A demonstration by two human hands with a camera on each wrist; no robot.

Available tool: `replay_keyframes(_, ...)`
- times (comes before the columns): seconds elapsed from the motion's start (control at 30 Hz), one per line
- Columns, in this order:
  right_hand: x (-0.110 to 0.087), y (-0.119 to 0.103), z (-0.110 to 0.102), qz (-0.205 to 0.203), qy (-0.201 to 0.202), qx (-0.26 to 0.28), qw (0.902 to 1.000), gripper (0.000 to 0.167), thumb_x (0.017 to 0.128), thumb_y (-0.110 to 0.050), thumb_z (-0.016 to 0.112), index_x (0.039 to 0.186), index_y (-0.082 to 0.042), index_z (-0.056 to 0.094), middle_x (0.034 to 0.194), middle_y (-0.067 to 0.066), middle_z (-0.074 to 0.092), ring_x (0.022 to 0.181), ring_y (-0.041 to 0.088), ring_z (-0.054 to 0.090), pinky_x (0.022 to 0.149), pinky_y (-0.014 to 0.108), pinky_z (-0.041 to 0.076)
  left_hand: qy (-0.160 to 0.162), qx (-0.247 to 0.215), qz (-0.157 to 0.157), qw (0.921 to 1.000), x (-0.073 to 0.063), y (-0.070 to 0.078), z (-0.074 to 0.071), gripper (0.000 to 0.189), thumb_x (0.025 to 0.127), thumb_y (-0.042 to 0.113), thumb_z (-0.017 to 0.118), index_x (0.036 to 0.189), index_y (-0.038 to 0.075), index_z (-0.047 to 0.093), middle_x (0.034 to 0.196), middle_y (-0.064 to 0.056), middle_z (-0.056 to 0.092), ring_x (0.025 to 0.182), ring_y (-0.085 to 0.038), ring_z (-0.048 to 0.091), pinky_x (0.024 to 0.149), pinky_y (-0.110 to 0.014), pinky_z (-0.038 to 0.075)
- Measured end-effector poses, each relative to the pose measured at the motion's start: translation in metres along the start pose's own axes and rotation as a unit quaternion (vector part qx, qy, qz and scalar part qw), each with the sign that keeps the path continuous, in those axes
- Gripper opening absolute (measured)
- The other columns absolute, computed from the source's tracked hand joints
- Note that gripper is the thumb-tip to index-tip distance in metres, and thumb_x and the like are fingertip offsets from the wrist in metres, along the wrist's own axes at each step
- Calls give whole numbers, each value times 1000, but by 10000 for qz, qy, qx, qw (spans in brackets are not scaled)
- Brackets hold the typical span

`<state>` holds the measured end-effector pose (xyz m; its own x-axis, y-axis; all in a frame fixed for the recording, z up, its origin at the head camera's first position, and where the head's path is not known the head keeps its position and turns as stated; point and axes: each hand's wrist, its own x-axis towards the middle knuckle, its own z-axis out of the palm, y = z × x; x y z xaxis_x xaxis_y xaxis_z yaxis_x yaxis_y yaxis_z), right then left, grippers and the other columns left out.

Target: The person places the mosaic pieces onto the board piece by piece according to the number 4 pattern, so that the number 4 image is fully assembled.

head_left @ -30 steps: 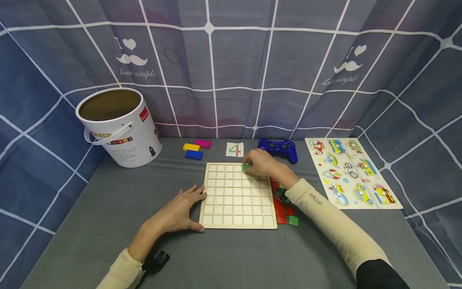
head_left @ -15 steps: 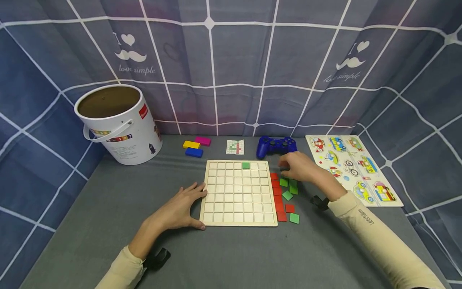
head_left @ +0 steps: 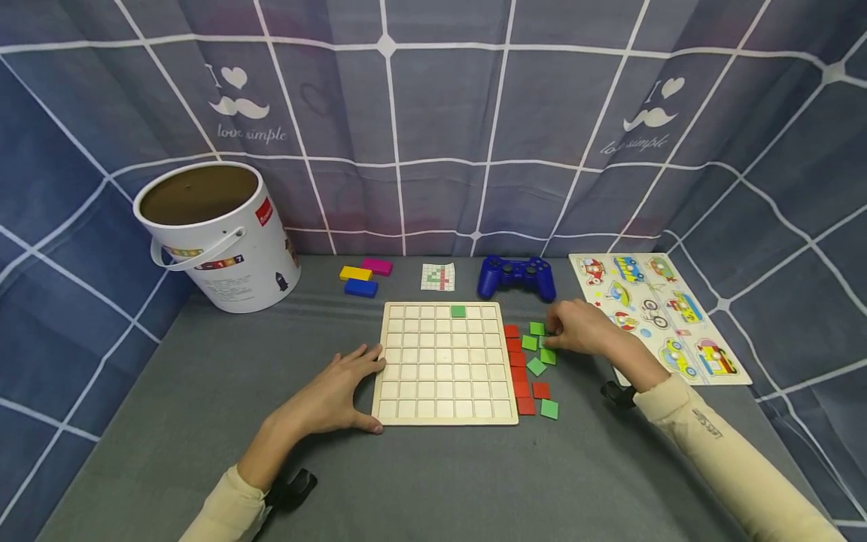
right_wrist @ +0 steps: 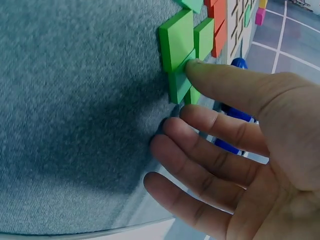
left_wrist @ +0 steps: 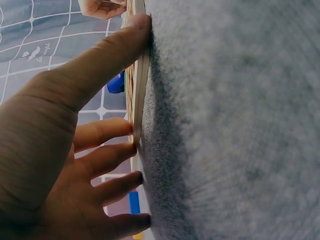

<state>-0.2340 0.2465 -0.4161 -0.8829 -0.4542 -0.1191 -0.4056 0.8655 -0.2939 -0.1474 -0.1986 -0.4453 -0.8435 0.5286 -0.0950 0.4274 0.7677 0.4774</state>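
Observation:
My left hand (head_left: pixel 339 391) rests along the left side of the wooden grid board (head_left: pixel 445 364), fingers spread and thumb at the near corner; in the left wrist view its fingertips touch the board's edge (left_wrist: pixel 141 85). One green square tile (head_left: pixel 458 311) sits in a cell of the board's far row. My right hand (head_left: pixel 579 328) is over the loose green tiles right of the board. In the right wrist view its thumb touches a green tile (right_wrist: pixel 180 82) that lies partly behind another green tile (right_wrist: pixel 177 40), while the other fingers are loosely bent below it.
Red tiles (head_left: pixel 518 375) line the board's right side, with more green tiles (head_left: pixel 549 409) nearby. Behind stand a blue game controller (head_left: pixel 516 277), a small pattern card (head_left: pixel 437 277) and coloured blocks (head_left: pixel 360 287). A white bucket (head_left: pixel 244 282) is at left, a picture puzzle (head_left: pixel 667 331) at right.
My right hand has let go of the green tile in the board's far row and moved right to the loose green tiles. The left hand has stayed at the board's left side.

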Motion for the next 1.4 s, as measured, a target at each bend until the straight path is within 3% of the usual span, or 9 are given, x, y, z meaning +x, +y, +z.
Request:
replay_keyframes(0.2, -2, 3, -1, 117, 113, -68, 9998, 14, 79, -16, 84, 85, -9, 72, 75, -1, 63, 65, 14, 54, 60, 37, 47, 59, -69, 81, 9999, -2, 1, -2, 104, 61, 47, 95, 146, 6, 51, 160, -11, 31, 148, -36, 23, 112, -68, 18)
replay_keyframes(0.47, -5, 4, 2, -295, 175, -107, 9994, 15, 75, -15, 84, 83, -10, 72, 71, -2, 61, 61, 13, 50, 56, 34, 42, 70, -111, 65, 9999, -4, 1, -2, 104, 61, 46, 95, 146, 5, 51, 160, -12, 31, 148, -37, 23, 112, -69, 17)
replay_keyframes(0.8, -3, 2, -1, -52, 338, -165, 9993, 16, 76, -15, 84, 80, -10, 70, 67, -4, 55, 59, 14, 48, 55, 33, 39, 73, -154, 99, 9998, -4, -1, -1, 104, 61, 47, 95, 146, 5, 51, 160, -12, 31, 148, -37, 22, 112, -69, 17)
replay_keyframes(1.0, 5, -12, -2, -276, 440, -175, 9985, 20, 78, -16, 83, 93, -7, 73, 73, -1, 63, 63, 12, 54, 58, 36, 47, 69, -143, 100, 9998, -5, -1, -2, 104, 61, 47, 95, 147, 6, 51, 160, -12, 31, 148, -37, 22, 112, -68, 17)
replay_keyframes(1.4, 28, -47, 4, -717, 706, -30, 9949, 20, 79, -18, 84, 96, -12, 76, 83, 1, 68, 69, 10, 59, 63, 36, 53, 69, -71, 75, 9999, -5, 0, -2, 105, 61, 48, 94, 146, 5, 51, 160, -11, 32, 148, -37, 23, 111, -69, 18)
